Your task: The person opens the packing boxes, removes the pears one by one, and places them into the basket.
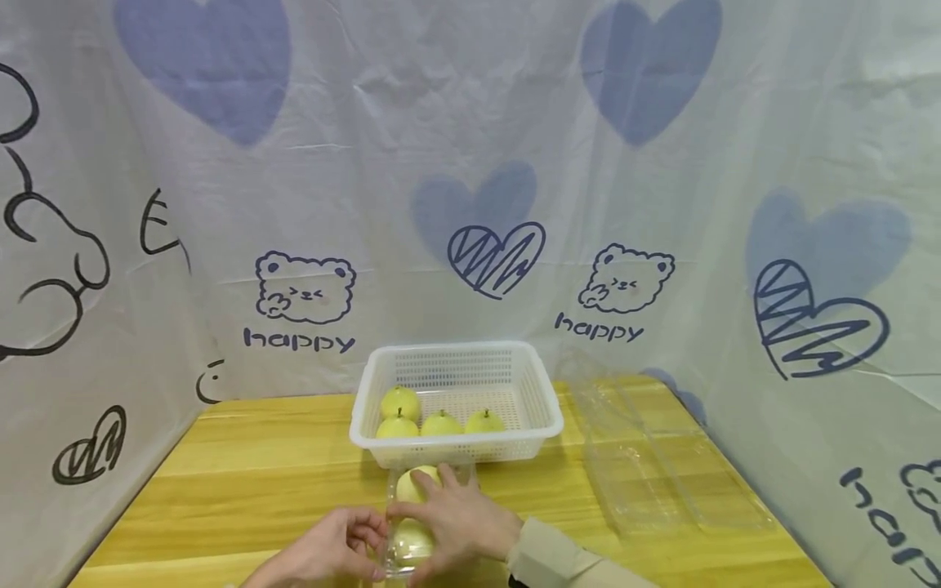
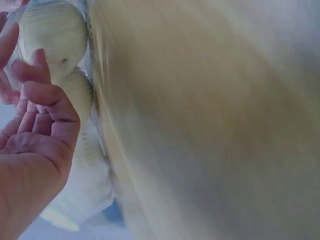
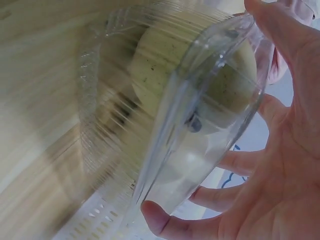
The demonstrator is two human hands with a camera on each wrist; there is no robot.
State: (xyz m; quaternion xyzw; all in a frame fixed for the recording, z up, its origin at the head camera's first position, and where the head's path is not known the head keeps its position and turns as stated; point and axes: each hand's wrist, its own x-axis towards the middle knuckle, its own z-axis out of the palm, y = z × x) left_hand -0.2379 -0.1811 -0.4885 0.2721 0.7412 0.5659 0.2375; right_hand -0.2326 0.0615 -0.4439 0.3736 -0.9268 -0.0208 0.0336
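Directly before me a clear plastic box (image 1: 401, 570) holds round pale-yellow pears (image 1: 412, 541), two of them visible from above. My right hand (image 1: 463, 514) lies over the box with its fingers spread. In the right wrist view the fingers reach along the edge of the clear lid (image 3: 172, 115), which stands tilted over the pears. My left hand (image 1: 331, 543) is at the box's left side, its fingers loosely bent and nothing seen in them. Whether its fingertips touch the box I cannot tell.
Behind the box stands a white plastic basket (image 1: 470, 449) with several yellow pears (image 1: 441, 423) inside. Clear plastic packaging (image 1: 639, 490) lies on the right side of the wooden table (image 1: 243, 474). A printed cloth (image 1: 412, 106) surrounds the table at the back and sides.
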